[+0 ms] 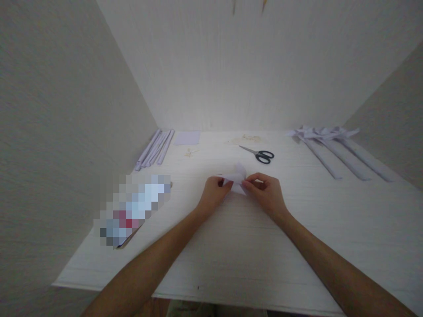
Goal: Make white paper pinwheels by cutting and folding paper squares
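A small pale lilac folded paper piece (237, 177) is held just above the white table (251, 246), near its middle. My left hand (214, 193) pinches its left side with closed fingers. From the right, my right hand (266, 190) pinches the other side, fingers curled over the paper's edge. A pointed flap of the paper sticks up between the two hands.
Black-handled scissors (259, 154) lie just behind the hands. Several rolled lilac paper sticks (154, 149) lie at the back left beside a flat lilac sheet (187, 138). Three longer paper stems with bows (340, 152) lie at the back right. A blurred-out object (134, 209) rests at the left.
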A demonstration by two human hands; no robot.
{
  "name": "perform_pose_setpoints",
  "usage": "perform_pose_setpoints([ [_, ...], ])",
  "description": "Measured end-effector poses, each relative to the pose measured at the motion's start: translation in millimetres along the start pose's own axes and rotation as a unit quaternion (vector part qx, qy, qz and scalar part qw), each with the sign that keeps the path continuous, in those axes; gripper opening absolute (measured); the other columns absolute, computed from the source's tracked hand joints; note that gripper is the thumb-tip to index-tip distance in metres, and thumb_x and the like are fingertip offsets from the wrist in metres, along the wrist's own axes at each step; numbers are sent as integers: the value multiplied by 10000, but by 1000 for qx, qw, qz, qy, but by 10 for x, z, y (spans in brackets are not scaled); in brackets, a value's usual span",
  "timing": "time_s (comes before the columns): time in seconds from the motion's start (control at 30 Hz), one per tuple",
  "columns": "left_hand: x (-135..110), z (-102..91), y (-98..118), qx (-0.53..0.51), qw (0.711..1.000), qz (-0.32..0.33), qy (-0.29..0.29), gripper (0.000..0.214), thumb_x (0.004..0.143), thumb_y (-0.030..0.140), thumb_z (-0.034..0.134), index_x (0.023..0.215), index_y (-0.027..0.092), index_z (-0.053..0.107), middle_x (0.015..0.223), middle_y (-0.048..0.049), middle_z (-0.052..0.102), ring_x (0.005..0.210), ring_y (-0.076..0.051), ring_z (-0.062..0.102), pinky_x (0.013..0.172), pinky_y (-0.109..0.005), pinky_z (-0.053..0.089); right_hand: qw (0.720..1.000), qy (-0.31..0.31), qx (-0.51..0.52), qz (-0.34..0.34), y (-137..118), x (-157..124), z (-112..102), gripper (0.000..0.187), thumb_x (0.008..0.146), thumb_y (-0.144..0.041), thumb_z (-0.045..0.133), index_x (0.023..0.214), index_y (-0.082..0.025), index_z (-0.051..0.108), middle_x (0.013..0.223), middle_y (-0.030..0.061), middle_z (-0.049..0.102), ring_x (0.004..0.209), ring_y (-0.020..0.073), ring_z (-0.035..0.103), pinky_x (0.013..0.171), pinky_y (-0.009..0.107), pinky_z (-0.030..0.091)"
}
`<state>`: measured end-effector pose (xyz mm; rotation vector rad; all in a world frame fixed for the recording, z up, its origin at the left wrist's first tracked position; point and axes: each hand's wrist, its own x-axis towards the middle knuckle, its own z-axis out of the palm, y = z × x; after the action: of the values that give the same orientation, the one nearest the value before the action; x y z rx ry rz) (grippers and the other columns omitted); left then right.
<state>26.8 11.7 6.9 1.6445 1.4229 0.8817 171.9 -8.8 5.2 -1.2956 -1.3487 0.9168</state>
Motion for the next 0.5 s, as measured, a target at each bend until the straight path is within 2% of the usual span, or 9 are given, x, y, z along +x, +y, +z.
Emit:
perform_pose_setpoints([
  [0.13,7,5,2,-26,999,25,1,203,657,253,460,649,117,610,622,-14,579,566,-113,495,551,-236,377,1000,6,-19,-4,13,0,1,155,615,-281,624,638,-138,573,585,17,589,492,109,538,420,196,384],
  [0.3,4,-2,4,-34,999,18,-9,209,659,259,466,652,113,616,621,-21,587,583,-120,518,575,-243,392,1000,17,-19,-7,14,1,1,153,613,-279,621,646,-138,573,596,22,594,491,114,542,417,200,388],
  [0.37,-3,-8,14,-27,999,20,-17,196,656,242,464,648,112,610,604,-14,573,570,-117,506,551,-235,381,1000,9,-21,-5,14,1,-2,150,618,-279,614,642,-138,570,579,21,590,485,117,539,412,204,388],
  [0.5,-13,-15,38,25,999,22,-23,216,650,250,459,515,109,552,481,14,473,464,-92,419,455,-214,308,997,0,-67,-35,16,1,-13,120,624,-261,605,626,-145,572,562,18,582,493,124,533,437,225,413],
])
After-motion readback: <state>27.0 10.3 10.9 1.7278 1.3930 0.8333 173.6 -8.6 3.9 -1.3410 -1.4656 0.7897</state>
